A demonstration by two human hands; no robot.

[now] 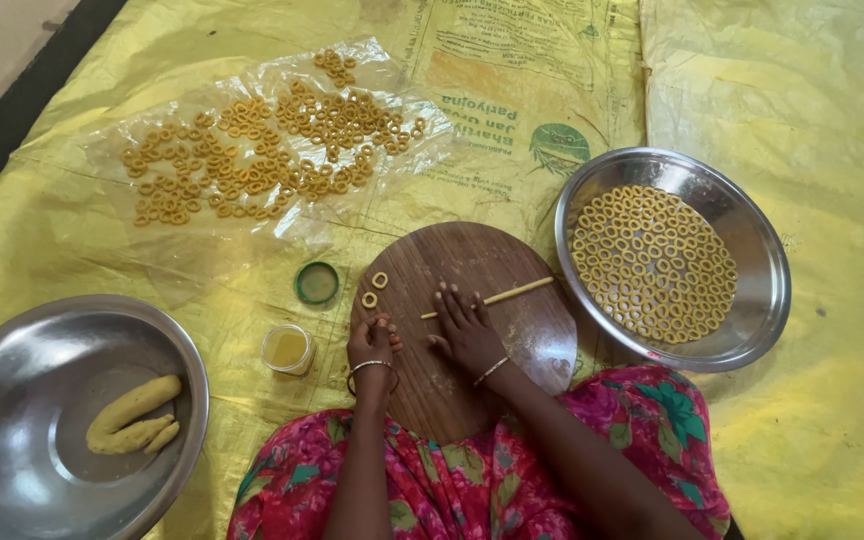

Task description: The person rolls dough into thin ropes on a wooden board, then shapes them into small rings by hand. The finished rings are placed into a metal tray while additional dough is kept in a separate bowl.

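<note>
The right hand [467, 335] is lying flat on the round wooden board [542, 335], fingers spread and pressing on the near end of a thin dough rope [512, 294], its grip wide open. The left hand [372, 342] is curling at the board's left edge, grip pinched together; what it is pinching cannot be told. Two dough rings [374, 290] are sitting just beyond it. A steel bowl of rings [767, 290] is waiting at right, a steel basin [12, 440] with dough lumps [135, 413] at left.
</note>
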